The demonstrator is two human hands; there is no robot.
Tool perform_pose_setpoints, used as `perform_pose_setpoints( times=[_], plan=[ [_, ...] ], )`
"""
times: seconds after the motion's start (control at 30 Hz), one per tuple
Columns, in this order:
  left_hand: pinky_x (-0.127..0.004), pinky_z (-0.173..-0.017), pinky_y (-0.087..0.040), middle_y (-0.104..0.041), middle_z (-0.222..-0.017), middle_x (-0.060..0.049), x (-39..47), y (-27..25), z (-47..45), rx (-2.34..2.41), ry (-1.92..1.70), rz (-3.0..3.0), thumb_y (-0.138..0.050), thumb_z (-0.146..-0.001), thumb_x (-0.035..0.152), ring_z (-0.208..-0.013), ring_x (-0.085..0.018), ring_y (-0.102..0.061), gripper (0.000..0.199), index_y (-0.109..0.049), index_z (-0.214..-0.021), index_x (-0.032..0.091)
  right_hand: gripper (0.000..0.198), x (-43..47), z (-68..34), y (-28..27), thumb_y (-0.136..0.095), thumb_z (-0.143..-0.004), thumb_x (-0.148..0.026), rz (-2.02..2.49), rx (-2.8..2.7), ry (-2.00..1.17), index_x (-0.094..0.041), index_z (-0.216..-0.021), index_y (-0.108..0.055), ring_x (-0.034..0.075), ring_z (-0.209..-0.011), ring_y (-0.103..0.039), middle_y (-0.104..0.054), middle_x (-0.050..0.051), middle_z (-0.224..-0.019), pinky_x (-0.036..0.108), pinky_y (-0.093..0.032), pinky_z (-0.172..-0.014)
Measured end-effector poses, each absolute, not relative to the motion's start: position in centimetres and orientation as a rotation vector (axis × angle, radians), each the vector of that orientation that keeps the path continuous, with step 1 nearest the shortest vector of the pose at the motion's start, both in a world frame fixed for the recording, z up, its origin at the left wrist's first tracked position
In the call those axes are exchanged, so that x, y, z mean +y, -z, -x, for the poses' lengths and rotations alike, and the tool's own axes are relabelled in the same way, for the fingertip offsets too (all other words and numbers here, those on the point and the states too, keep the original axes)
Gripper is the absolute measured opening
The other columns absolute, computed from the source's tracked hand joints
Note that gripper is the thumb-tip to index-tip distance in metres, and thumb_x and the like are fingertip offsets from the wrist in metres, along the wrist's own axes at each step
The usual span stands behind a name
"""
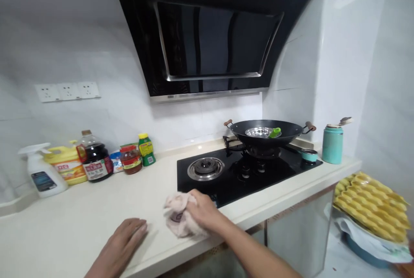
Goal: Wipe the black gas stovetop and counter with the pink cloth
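My right hand (204, 212) grips a crumpled pale pink cloth (180, 215) with a dark mark on it. The cloth lies on the white countertop (142, 200) near its front edge, close to the front left corner of the black gas stove (207, 186). My left hand (124, 241) rests flat on the counter to the left of the cloth, fingers stretched out and holding nothing. On the stove's left side is a bare burner (206, 168). A black wok (268, 129) with wooden handles sits over the right burner, with a metal strainer (260, 132) with a green handle inside.
Along the wall at left stand a spray bottle (45, 172), a yellow jug (69, 166), a dark sauce bottle (95, 161), a red-lidded jar (131, 160) and a green bottle (146, 151). A teal canister (332, 145) stands at right. Yellow egg trays (371, 204) are stacked lower right. A range hood (213, 41) hangs above.
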State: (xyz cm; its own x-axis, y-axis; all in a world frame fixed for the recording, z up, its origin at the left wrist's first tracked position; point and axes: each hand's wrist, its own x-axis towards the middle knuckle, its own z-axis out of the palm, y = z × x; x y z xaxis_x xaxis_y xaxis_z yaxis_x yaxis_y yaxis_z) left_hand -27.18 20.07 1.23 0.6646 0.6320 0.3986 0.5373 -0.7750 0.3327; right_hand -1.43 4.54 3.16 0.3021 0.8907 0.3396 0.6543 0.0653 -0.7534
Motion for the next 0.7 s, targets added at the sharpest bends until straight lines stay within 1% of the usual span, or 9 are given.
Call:
perform_pose_setpoints(
  times=[0.1, 0.23, 0.27, 0.33, 0.4, 0.47, 0.57, 0.7],
  plan=[
    [-0.043, -0.101, -0.055, -0.075, -0.115, -0.003, 20.0, 0.3, 27.9, 0.969, -0.809, -2.698, -0.046, -0.09, 0.061, -0.111, -0.03, -0.068, 0.044, -0.077, -0.101, 0.031, 0.026, 4.6, -3.6, -3.3, -0.045, -0.091, -0.036, 1.637, -1.259, -0.367, -0.023, -0.102, -0.065, 0.02, -0.098, -0.063, -0.071, 0.004, -0.107, 0.03, -0.046, -0.086],
    [-0.043, -0.104, -0.053, -0.074, -0.118, -0.003, 19.5, 0.9, 27.9, 0.982, -0.827, -2.705, -0.048, -0.091, 0.059, -0.114, -0.029, -0.067, 0.043, -0.077, -0.105, 0.031, 0.027, 3.2, -11.7, -2.4, -0.045, -0.088, -0.034, 1.765, -1.195, -0.333, -0.019, -0.088, -0.067, 0.021, -0.094, -0.064, -0.072, 0.006, -0.097, 0.033, -0.048, -0.085],
    [-0.043, -0.104, -0.053, -0.073, -0.119, -0.003, 19.5, 0.9, 28.0, 0.987, -0.826, -2.695, -0.048, -0.091, 0.06, -0.115, -0.029, -0.066, 0.043, -0.077, -0.106, 0.031, 0.025, 2.4, -13.5, -2.1, -0.046, -0.086, -0.032, 1.798, -1.175, -0.299, -0.019, -0.089, -0.067, 0.022, -0.095, -0.064, -0.073, 0.007, -0.098, 0.034, -0.048, -0.086],
    [-0.044, -0.103, -0.053, -0.073, -0.12, -0.003, 19.7, 1.0, 28.1, 0.992, -0.827, -2.67, -0.047, -0.092, 0.061, -0.114, -0.029, -0.066, 0.044, -0.076, -0.107, 0.031, 0.028, 0.6, -16.6, -1.4, -0.045, -0.084, -0.029, 1.833, -1.158, -0.218, -0.019, -0.097, -0.068, 0.02, -0.1, -0.065, -0.073, 0.007, -0.106, 0.033, -0.049, -0.09],
    [-0.044, -0.104, -0.052, -0.073, -0.119, -0.004, 19.7, 0.9, 28.0, 0.993, -0.837, -2.652, -0.047, -0.091, 0.061, -0.114, -0.03, -0.066, 0.046, -0.076, -0.107, 0.029, 0.033, -1.5, -18.9, -0.7, -0.041, -0.085, -0.029, 1.865, -1.14, -0.127, -0.02, -0.103, -0.068, 0.02, -0.099, -0.067, -0.073, 0.007, -0.109, 0.034, -0.05, -0.091],
    [-0.045, -0.104, -0.052, -0.072, -0.121, -0.006, 19.1, 0.6, 27.0, 0.978, -0.843, -2.638, -0.047, -0.092, 0.06, -0.115, -0.03, -0.065, 0.047, -0.075, -0.11, 0.027, 0.034, -3.7, -20.4, 0.0, -0.04, -0.087, -0.031, 1.904, -1.125, -0.033, -0.021, -0.104, -0.068, 0.021, -0.098, -0.068, -0.074, 0.007, -0.107, 0.035, -0.05, -0.091],
    [-0.046, -0.11, -0.047, -0.065, -0.135, -0.007, 16.4, -0.9, 23.3, 0.898, -0.82, -2.643, -0.044, -0.094, 0.058, -0.126, -0.029, -0.059, 0.048, -0.071, -0.119, 0.028, 0.034, -6.2, -22.0, 0.8, -0.041, -0.089, -0.036, 1.986, -1.088, 0.127, -0.023, -0.102, -0.069, 0.023, -0.102, -0.067, -0.073, 0.007, -0.107, 0.037, -0.049, -0.094],
    [-0.05, -0.117, -0.035, -0.048, -0.154, -0.008, 11.7, -4.4, 14.8, 0.736, -0.649, -2.743, -0.046, -0.094, 0.056, -0.141, -0.031, -0.043, 0.051, -0.063, -0.134, 0.03, 0.038, -7.8, -23.0, 2.2, -0.04, -0.091, -0.037, 2.114, -1.024, 0.335, -0.019, -0.105, -0.07, 0.03, -0.113, -0.061, -0.068, 0.015, -0.117, 0.046, -0.042, -0.103]
  ],
)
